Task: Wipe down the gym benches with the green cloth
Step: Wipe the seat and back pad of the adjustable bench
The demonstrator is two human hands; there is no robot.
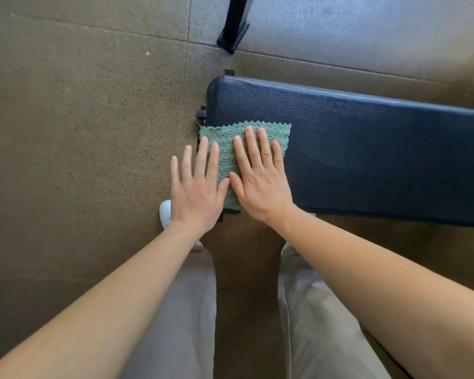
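There is one camera, and it sits on the person's head. It looks forward and down, almost straight at the floor (80, 132). Both arms come up into the picture from the bottom corners. The left hand (195, 192) and the right hand (260, 187) sit near the middle, close to the camera. The view is very wide. The bench (367, 160) lies under the right hand and runs off to the right of the hands. Below the hands, the person's own legs (181, 324) fill the bottom.
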